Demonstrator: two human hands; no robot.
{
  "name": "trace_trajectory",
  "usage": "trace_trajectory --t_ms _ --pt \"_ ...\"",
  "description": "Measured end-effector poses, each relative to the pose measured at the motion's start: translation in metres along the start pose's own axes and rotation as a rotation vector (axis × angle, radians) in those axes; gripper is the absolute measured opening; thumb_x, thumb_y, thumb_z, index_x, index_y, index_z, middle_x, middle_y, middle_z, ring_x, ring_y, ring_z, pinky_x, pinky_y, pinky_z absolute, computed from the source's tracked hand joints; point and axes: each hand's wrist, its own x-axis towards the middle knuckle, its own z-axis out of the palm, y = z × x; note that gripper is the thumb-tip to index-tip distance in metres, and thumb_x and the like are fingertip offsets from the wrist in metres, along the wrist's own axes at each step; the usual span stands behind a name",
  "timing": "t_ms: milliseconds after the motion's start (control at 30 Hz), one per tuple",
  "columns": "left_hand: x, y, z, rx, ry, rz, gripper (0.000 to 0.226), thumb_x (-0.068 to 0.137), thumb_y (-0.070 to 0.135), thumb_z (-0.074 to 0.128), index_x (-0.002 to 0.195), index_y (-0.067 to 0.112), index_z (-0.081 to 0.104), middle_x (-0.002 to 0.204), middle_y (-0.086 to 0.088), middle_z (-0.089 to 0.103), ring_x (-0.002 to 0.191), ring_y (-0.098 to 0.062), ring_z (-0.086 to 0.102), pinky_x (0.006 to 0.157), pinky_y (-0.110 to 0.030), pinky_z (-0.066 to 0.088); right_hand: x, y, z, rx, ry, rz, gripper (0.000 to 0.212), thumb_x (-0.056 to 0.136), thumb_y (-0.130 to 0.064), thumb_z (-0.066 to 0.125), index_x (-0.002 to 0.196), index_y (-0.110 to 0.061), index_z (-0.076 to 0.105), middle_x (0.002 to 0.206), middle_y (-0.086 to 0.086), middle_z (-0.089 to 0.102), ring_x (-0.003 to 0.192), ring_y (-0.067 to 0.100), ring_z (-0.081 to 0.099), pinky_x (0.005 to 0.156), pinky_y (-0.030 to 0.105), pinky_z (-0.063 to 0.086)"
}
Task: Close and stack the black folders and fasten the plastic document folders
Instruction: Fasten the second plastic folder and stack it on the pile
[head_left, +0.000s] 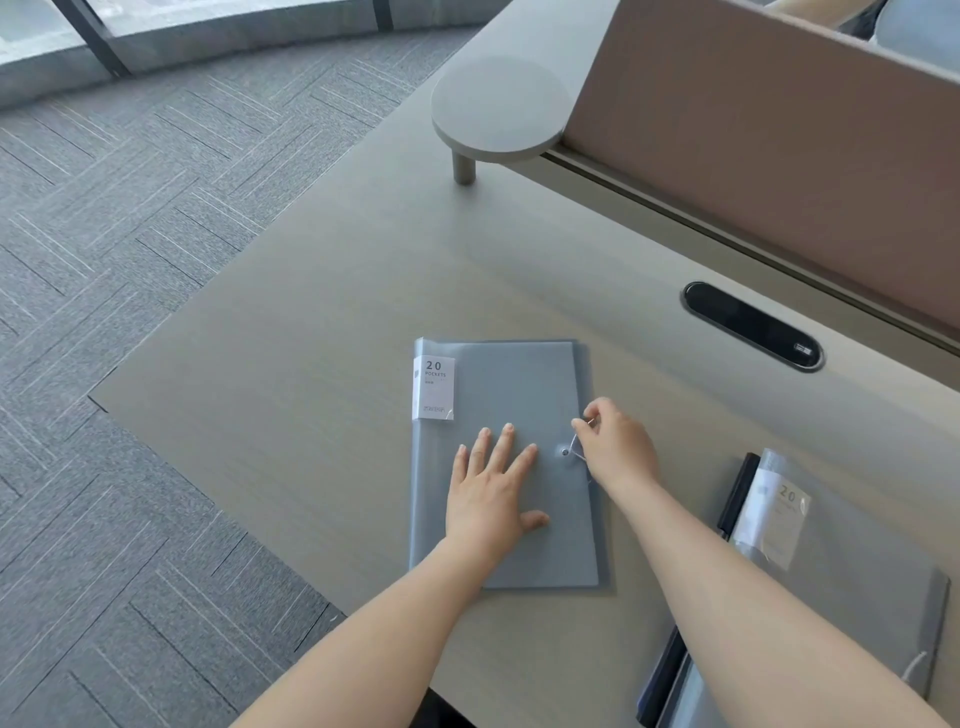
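Note:
A grey translucent plastic document folder (514, 384) with a white "20 pockets" label lies closed on the desk (322, 322) in front of me. My left hand (491, 493) rests flat on its cover, fingers spread. My right hand (613, 447) pinches the thin elastic string (575, 441) that runs from the round button (565, 452) on the cover. At the right, a second plastic folder (852, 561) with the same label lies on top of black folders (735, 499), partly hidden by my right forearm.
A black oval cable port (753, 325) sits in the desk behind the folder. A round raised shelf (498, 106) and a brown partition panel (779, 140) stand at the back. The desk's left edge drops to grey carpet (130, 260).

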Motion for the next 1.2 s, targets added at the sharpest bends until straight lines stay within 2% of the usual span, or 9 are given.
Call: trace_trajectory --t_ms 133,200,300,367,467,700,867,967,1200 --pt "-0.001 -0.018 -0.010 -0.033 0.107 -0.101 0.077 0.088 0.052 0.058 0.153 0.030 0.024 0.167 -0.001 0.004 0.153 -0.025 -0.003 0.123 -0.046 -0.002 -0.009 0.019 -0.006 0.124 0.096 0.096 0.028 0.094 -0.023 0.051 0.118 -0.012 0.058 0.109 0.009 0.068 0.100 0.032 0.062 0.076 0.033 0.044" --pt "-0.003 -0.032 -0.014 -0.076 0.188 -0.185 0.077 0.087 0.050 0.060 0.153 0.026 0.026 0.166 -0.004 0.006 0.153 -0.025 0.000 0.122 -0.046 0.001 -0.016 0.025 -0.007 0.131 0.093 0.116 0.022 0.093 -0.015 0.048 0.107 -0.011 0.065 0.104 0.009 0.069 0.096 0.031 0.062 0.071 0.030 0.040" --pt "-0.008 -0.050 -0.021 -0.156 0.237 -0.315 0.086 0.086 0.049 0.064 0.155 0.023 0.020 0.166 -0.006 0.008 0.152 -0.027 0.007 0.121 -0.045 0.011 -0.026 0.027 -0.008 0.109 0.059 0.119 0.024 0.088 -0.011 0.045 0.074 -0.016 0.065 0.075 0.006 0.066 0.073 0.030 0.057 0.058 0.031 0.037" --pt "-0.011 -0.057 -0.026 -0.246 0.244 -0.399 0.090 0.084 0.047 0.067 0.155 0.020 0.018 0.163 -0.008 0.016 0.149 -0.029 0.018 0.115 -0.043 0.025 -0.032 0.025 -0.009 0.095 0.030 0.140 0.032 0.084 -0.007 0.044 0.054 -0.017 0.046 0.053 0.000 0.046 0.059 0.026 0.042 0.048 0.032 0.028" --pt "-0.012 -0.061 -0.030 -0.416 0.273 -0.506 0.088 0.083 0.041 0.071 0.153 0.014 0.025 0.146 -0.013 0.040 0.134 -0.033 0.037 0.103 -0.044 0.038 -0.040 0.020 -0.010 0.123 0.009 0.182 0.034 0.078 -0.002 0.042 0.050 -0.018 0.029 0.049 -0.002 0.028 0.052 0.020 0.024 0.047 0.032 0.016" --pt "-0.005 -0.068 -0.037 -0.831 0.225 -0.703 0.061 0.075 0.038 0.075 0.126 0.012 0.055 0.121 -0.009 0.061 0.111 -0.031 0.059 0.094 -0.043 0.050 -0.033 0.034 0.009 0.432 -0.084 0.380 0.013 0.061 -0.010 0.047 0.050 -0.016 0.052 0.055 0.009 0.051 0.055 0.024 0.045 0.059 0.032 0.038" --pt "-0.005 -0.081 -0.045 -1.068 0.145 -0.718 0.044 0.065 0.041 0.078 0.097 0.015 0.062 0.098 -0.004 0.072 0.088 -0.026 0.071 0.085 -0.049 0.058 -0.043 0.037 0.008 0.588 -0.148 0.434 0.011 0.068 -0.006 0.063 0.061 -0.013 0.059 0.060 0.009 0.050 0.055 0.024 0.048 0.058 0.033 0.042" --pt "-0.008 -0.084 -0.046 -1.158 0.166 -0.699 0.032 0.074 0.029 0.078 0.098 0.015 0.062 0.102 -0.008 0.072 0.091 -0.029 0.071 0.086 -0.051 0.057 -0.052 0.038 0.012 0.644 -0.173 0.414 0.016 0.066 -0.013 0.065 0.057 -0.019 0.053 0.060 0.007 0.045 0.058 0.021 0.040 0.058 0.033 0.038" --pt "-0.014 -0.066 -0.063 -1.258 0.244 -0.606 0.017 0.084 0.020 0.073 0.096 0.014 0.063 0.106 -0.012 0.071 0.101 -0.033 0.069 0.093 -0.052 0.054 -0.060 0.043 -0.008 0.699 -0.107 0.329 0.013 0.076 -0.014 0.064 0.064 -0.014 0.062 0.061 0.003 0.059 0.056 0.020 0.047 0.058 0.028 0.034"
